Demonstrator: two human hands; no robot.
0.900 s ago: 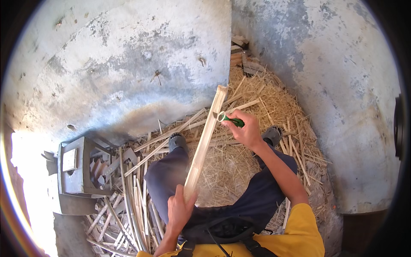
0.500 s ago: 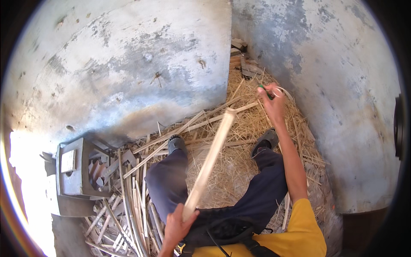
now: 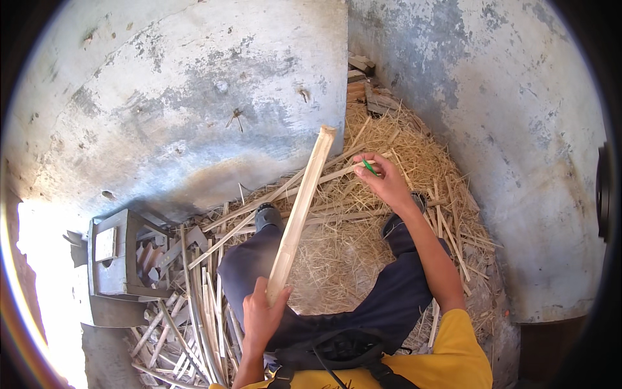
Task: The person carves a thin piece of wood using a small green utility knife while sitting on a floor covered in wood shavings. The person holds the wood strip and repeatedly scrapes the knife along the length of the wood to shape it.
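Note:
My left hand (image 3: 260, 316) is wrapped round the lower end of a long pale strip (image 3: 301, 211) that looks like split bamboo. The strip leans up and away, its far end raised over the floor in front of the wall. To the right of that strip, my right hand (image 3: 387, 183) is closed on a small green object (image 3: 369, 167), perhaps a tool's handle. Fingers hide most of it, so its kind does not show. The right hand stands apart from the strip.
Thin shavings (image 3: 427, 155) cover the floor between and beyond my feet. Several loose strips (image 3: 210, 305) lie in a heap at left, beside a grey box-like stand (image 3: 113, 266). Worn walls (image 3: 194, 97) meet in the far corner, where wood scraps (image 3: 379, 100) are piled.
My right hand has come down and left toward the strip. My left hand has risen slightly, and the strip's far end has swung up and left. A white curl by the right hand no longer shows.

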